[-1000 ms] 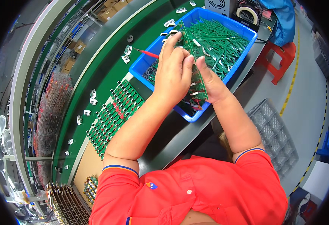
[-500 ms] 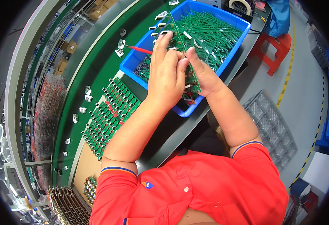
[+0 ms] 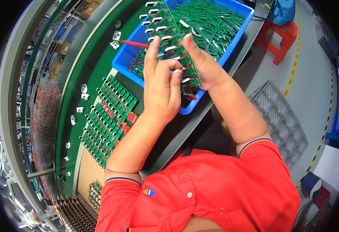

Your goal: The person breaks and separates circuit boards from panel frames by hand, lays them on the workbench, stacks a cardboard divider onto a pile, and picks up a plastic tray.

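Note:
A green circuit board panel point(image 3: 188, 65) with rows of white connectors stands tilted between my hands, over the blue bin. My right hand point(image 3: 212, 73) grips its right side, thumb raised along the edge and the other fingers hidden behind the board. My left hand point(image 3: 159, 87) is at the panel's connector side. Its thumb and bent forefinger press together by the connectors; whatever is between them is hidden. Another finger stretches up across the panel. A thin red stick-like tool point(image 3: 134, 43) with a dark tip lies across the bin's left rim, its other end hidden behind my left hand.
The blue bin point(image 3: 231, 52) holds many green strips point(image 3: 212, 23). Rows of small green boards point(image 3: 111, 112) lie to its left. Small clear-white parts point(image 3: 84, 92) sit along a green belt point(image 3: 70, 131). A red stool point(image 3: 279, 40) and a clear plastic tray point(image 3: 279, 116) are at right.
The view has shifted, so the bin and boards appear further left and up. My left hand's pinched fingers have drawn slightly back from the panel's edge. My right hand still grips the panel.

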A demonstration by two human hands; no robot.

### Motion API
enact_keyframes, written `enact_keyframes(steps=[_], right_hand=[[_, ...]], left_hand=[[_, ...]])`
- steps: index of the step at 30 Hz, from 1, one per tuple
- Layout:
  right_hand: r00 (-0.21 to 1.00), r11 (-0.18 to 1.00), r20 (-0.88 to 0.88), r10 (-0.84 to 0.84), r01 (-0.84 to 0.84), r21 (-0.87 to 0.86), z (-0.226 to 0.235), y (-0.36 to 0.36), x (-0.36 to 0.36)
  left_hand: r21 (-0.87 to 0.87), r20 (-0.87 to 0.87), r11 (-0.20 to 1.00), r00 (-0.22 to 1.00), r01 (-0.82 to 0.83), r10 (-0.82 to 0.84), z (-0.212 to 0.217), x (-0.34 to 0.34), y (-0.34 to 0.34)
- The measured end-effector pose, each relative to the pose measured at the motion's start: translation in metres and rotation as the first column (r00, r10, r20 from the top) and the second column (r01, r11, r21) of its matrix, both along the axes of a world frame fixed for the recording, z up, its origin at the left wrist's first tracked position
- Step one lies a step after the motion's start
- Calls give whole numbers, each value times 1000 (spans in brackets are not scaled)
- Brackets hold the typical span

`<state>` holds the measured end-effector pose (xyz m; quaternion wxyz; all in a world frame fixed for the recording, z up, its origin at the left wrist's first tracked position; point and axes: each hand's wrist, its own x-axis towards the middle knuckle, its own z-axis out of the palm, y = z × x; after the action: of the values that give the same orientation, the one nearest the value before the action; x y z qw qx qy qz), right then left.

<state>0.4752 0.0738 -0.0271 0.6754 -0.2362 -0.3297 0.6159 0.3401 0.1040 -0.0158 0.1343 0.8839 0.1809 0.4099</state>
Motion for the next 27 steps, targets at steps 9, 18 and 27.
enact_keyframes(steps=[9,18,27], right_hand=[[992,993,58,-109,106,53,-1,2,0],[991,996,99,-92,91,17,0,0,2],[995,994,55,-79,75,74,-2,4,0]], left_hand=[[-14,46,1000,999,27,-26,-5,7,-1],[-35,53,999,999,-11,13,-5,11,-1],[-58,67,998,998,-16,20,-3,14,3]])
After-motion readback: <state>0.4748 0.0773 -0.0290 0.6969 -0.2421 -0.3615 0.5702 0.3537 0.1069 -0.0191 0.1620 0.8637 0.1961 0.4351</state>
